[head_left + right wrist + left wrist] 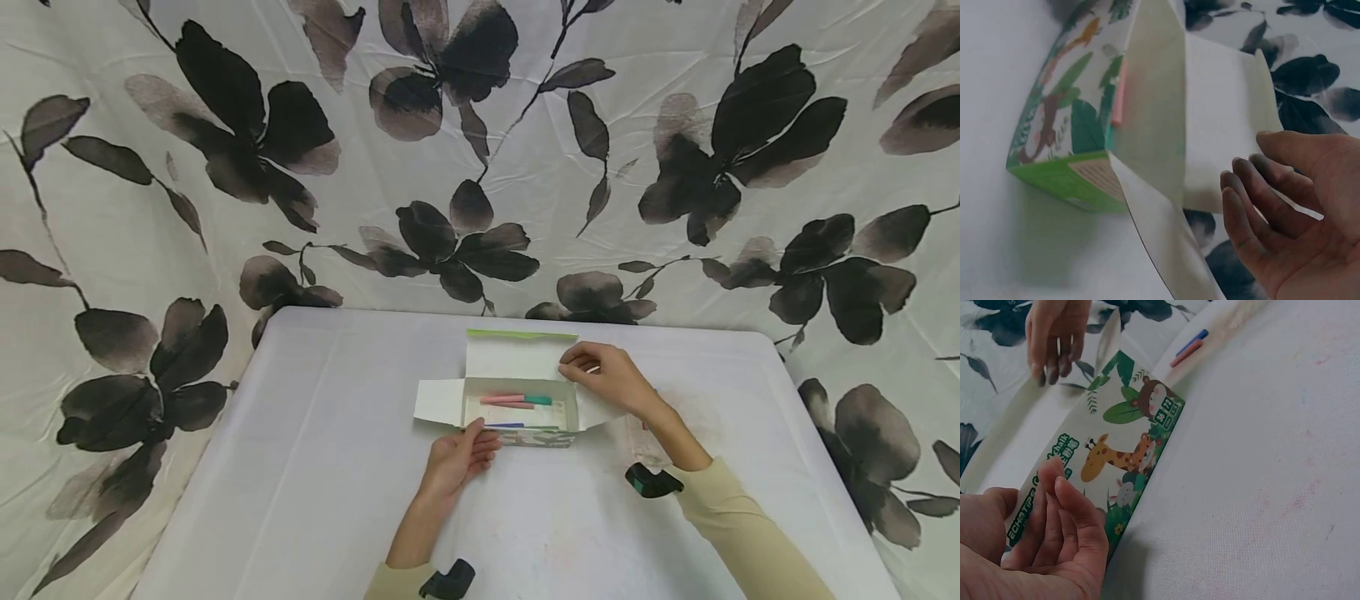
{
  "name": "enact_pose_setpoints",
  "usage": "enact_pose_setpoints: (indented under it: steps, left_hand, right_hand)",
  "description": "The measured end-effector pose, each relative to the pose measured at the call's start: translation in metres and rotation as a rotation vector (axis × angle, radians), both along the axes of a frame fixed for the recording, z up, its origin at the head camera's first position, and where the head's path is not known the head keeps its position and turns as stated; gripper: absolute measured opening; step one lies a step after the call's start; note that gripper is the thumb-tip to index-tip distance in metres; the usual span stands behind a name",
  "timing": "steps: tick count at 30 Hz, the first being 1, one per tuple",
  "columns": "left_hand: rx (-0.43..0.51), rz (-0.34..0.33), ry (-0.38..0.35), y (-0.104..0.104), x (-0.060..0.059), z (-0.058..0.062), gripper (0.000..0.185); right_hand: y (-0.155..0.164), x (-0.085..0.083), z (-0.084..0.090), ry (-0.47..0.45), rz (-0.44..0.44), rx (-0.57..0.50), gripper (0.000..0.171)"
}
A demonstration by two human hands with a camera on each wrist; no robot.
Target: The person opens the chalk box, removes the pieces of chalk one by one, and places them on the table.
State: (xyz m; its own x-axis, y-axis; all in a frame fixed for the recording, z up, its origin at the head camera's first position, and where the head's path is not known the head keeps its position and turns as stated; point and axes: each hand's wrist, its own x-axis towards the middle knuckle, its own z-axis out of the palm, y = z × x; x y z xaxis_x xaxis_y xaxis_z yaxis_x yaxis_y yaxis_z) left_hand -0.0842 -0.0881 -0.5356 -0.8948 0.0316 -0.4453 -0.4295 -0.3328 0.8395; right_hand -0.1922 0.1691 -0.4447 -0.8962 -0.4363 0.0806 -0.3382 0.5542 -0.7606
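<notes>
Against the left hand's [456, 461] fingers [1067, 506] stands the near side wall of an open chalk box [517, 400]; the fingers lie straight and loose along the printed panel with its giraffe and leaves, the thumb at the box's top edge, pressing rather than gripping. Just past those fingertips, inside the box, lie pink, red and teal chalk sticks [517, 401], with a blue stick [504, 425] nearest the thumb. Across the box, the right hand [609, 377] sits at the far right corner, its fingers [1254, 206] gently bent and touching the edge of the raised lid flap [519, 357]; whether they pinch it I cannot tell, and the wrist view shows them relaxed just beside the white card. Side flaps [437, 402] spread outward from both hands. Under everything lies the white tabletop [315, 467], faintly smudged with chalk colour, and behind it hangs a cloth with dark flower prints [247, 142].
</notes>
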Motion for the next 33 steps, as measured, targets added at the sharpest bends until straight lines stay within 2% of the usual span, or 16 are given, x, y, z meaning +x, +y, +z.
enact_pose_setpoints:
  steps: [6, 15, 21, 26, 33]
  left_hand:
    - [0.002, -0.005, 0.001, 0.002, 0.000, -0.001, 0.049]
    - [-0.004, -0.014, 0.004, 0.002, -0.001, -0.002, 0.049]
    - [-0.010, -0.018, 0.009, 0.002, -0.001, -0.003, 0.051]
    - [-0.005, -0.010, 0.006, 0.001, -0.002, -0.004, 0.050]
    - [0.010, -0.002, 0.006, 0.001, -0.002, -0.004, 0.049]
  right_hand:
    - [-0.013, 0.001, -0.015, -0.070, 0.094, -0.018, 0.015]
    - [-0.032, 0.003, -0.035, -0.165, 0.244, -0.025, 0.024]
    - [-0.041, 0.004, -0.047, -0.177, 0.343, -0.012, 0.024]
    - [-0.051, 0.003, -0.057, -0.171, 0.433, 0.045, 0.022]
    - [-0.062, -0.002, -0.062, -0.159, 0.456, 0.143, 0.017]
